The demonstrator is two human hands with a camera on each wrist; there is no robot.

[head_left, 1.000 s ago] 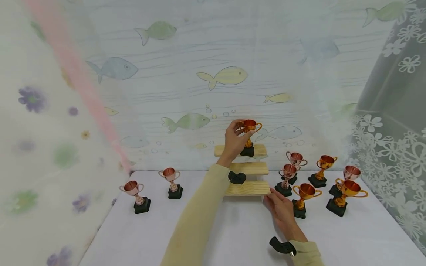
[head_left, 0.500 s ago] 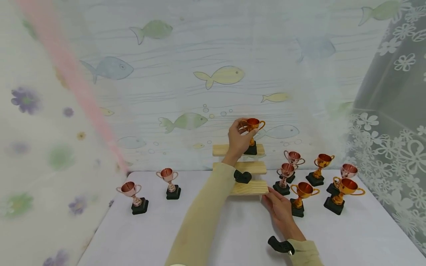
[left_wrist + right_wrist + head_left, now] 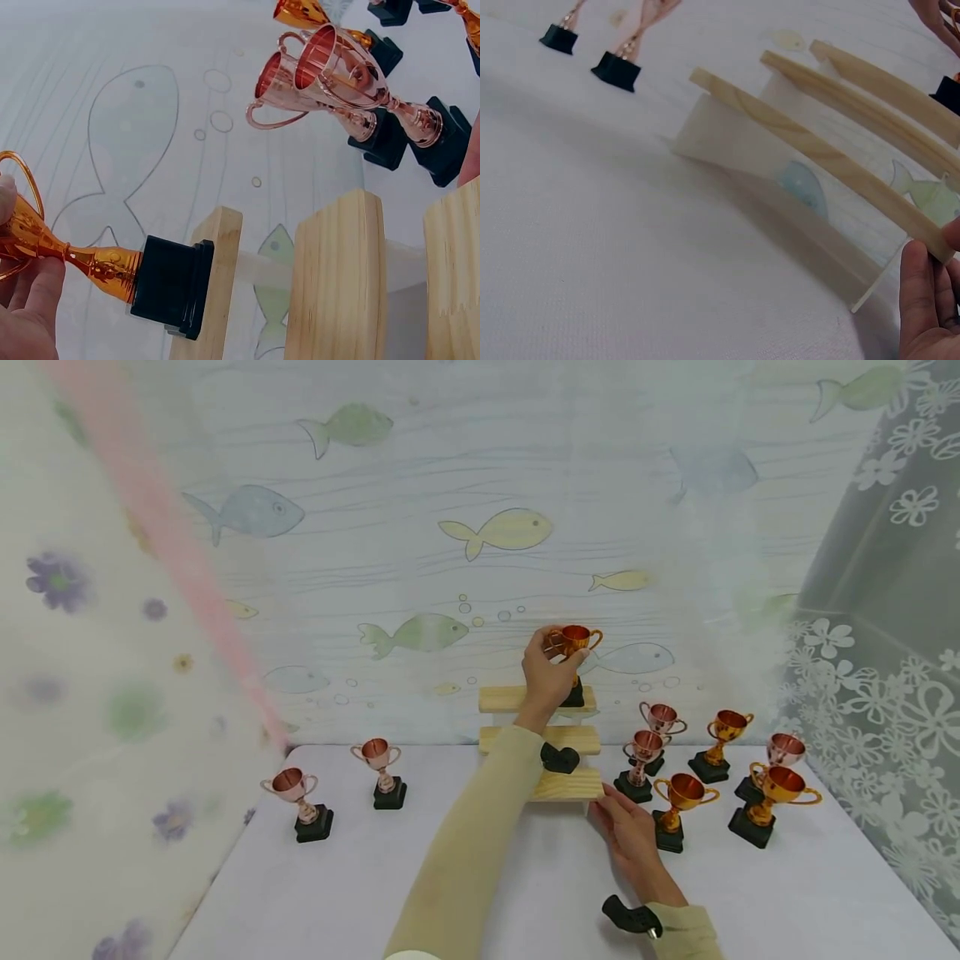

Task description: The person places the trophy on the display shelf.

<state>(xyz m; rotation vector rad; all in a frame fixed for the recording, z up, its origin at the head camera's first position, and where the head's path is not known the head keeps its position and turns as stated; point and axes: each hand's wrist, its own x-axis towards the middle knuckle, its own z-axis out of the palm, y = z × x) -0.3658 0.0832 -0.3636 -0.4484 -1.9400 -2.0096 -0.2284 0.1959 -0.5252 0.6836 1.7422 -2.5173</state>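
My left hand grips a gold trophy cup by its bowl, fingers behind and thumb in front. In the left wrist view the black base of that gold trophy is right at the top board of a three-step wooden stand, near its right end. The trophy stays upright. Down at the lowest step, my right hand pinches the right end of the board; the right wrist view has its thumb above and fingers below the wood. My left forearm hides part of the lower steps.
Two rose-gold trophies, one nearer and one farther, stand left of the stand. Several gold and rose-gold trophies crowd the right side, one gold trophy close beside my right hand. A fish-printed curtain hangs behind the white table.
My left hand has shifted the gold trophy a little to the right along the top step. The right hand keeps its hold on the lowest step.
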